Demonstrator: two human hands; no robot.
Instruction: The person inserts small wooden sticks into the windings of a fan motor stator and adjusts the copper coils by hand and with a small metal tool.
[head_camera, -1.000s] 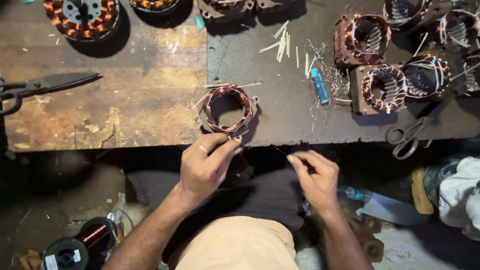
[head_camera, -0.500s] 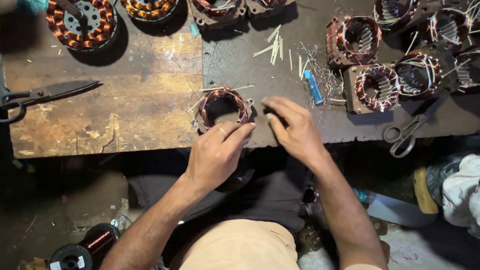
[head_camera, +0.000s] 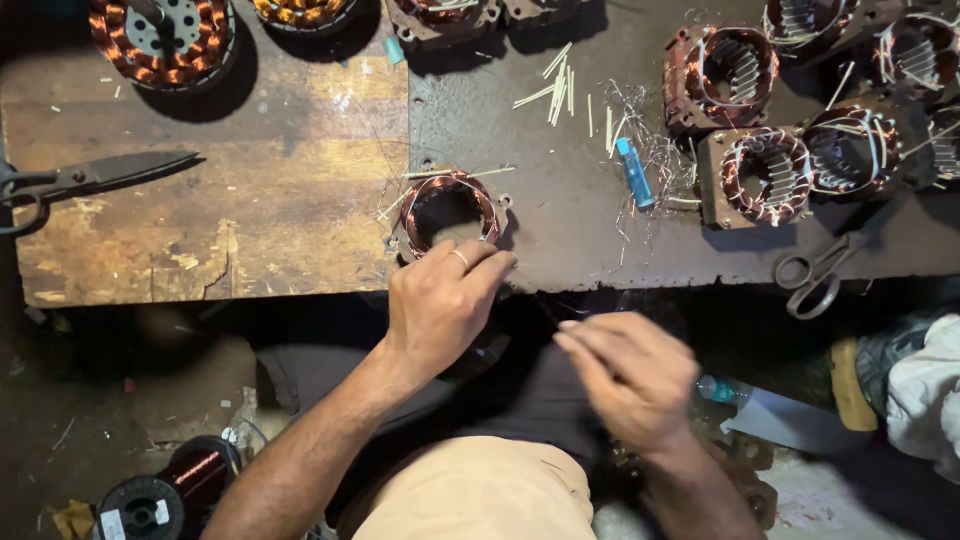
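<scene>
A small motor stator (head_camera: 448, 205) with copper windings rests near the front edge of the worn bench (head_camera: 250, 200). My left hand (head_camera: 440, 305), with a ring on one finger, grips the stator's near rim. To the right and below the bench edge, my right hand (head_camera: 625, 375) has its fingers pinched together; a thin copper wire seems to run from it toward the stator, but blur hides it.
Several wound stators (head_camera: 765, 175) sit at the back right and along the top edge. A blue lighter (head_camera: 635, 172), pale slivers (head_camera: 555, 90), small scissors (head_camera: 815, 275) and large shears (head_camera: 95, 180) lie on the bench. Wire spools (head_camera: 165, 490) stand on the floor at lower left.
My right hand has pulled back from beside the stator, down and right below the bench edge. My left hand stays on the stator.
</scene>
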